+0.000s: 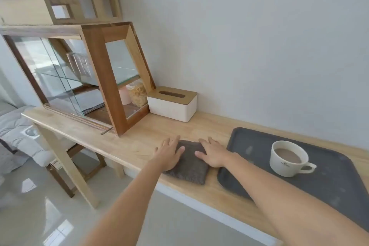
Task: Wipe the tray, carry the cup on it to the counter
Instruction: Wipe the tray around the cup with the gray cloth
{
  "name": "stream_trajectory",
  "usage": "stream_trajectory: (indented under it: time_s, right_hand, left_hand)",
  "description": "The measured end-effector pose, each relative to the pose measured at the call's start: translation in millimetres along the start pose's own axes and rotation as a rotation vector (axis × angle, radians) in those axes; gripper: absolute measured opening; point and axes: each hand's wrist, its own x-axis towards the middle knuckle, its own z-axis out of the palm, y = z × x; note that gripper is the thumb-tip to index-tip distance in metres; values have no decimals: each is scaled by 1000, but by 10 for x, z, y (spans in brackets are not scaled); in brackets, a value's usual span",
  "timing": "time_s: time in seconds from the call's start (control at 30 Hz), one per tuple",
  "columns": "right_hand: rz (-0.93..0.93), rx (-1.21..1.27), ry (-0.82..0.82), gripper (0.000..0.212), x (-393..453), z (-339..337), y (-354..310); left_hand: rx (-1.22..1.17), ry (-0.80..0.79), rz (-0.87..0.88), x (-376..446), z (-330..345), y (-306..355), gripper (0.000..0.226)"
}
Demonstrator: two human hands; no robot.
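A dark grey tray (257, 146) lies on the right part of the wooden counter (123, 144). On it stands a white cup (287, 159) of milky brown drink, handle to the right. Left of the tray lies a folded grey cloth (189, 163). My left hand (169, 154) rests flat on the cloth's left side with fingers spread. My right hand (214, 153) lies flat on the cloth's right side, beside the tray's left edge. Neither hand has lifted the cloth.
A white tissue box (172, 104) with a wooden lid stands against the wall behind the cloth. A wood-and-glass cabinet (79, 74) fills the counter's left part. Below left are a wooden stool (65, 168) and the tiled floor.
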Motion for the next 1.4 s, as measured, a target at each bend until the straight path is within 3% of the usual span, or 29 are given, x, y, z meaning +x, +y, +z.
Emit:
stream_trajectory:
  time_s: [0.3,0.57,0.8,1.07,1.17,1.27,1.33,1.4]
  right_hand:
    - [-59,274,301,40,-172,179,-104]
    - [-183,497,567,40,-488,-16,-203]
    - [-138,368,786,48,-1041,-494,276]
    - [54,81,627,54,-1132,-229,765]
    - [-2,10,583,49,-1126,-16,810]
    - [-64,-18,484,37,-1216,164,834]
    - [-75,37,562,36,-1410,275,892]
    - [-29,109,747,36,-1678,386,1004]
  left_hand:
    - [113,172,-88,-163,306,-27,53]
    - [-385,279,-101,-274,106,110,61]
    - [-606,215,93,-382,-44,796,56]
    - [-475,185,108,-272,400,1250,54]
    - [-393,197,132,-249,443,1256,54]
    - [4,203,134,-284,481,1294,56]
    - [238,252,218,-334,506,1362,54]
    - [306,215,398,-355,554,1450,55]
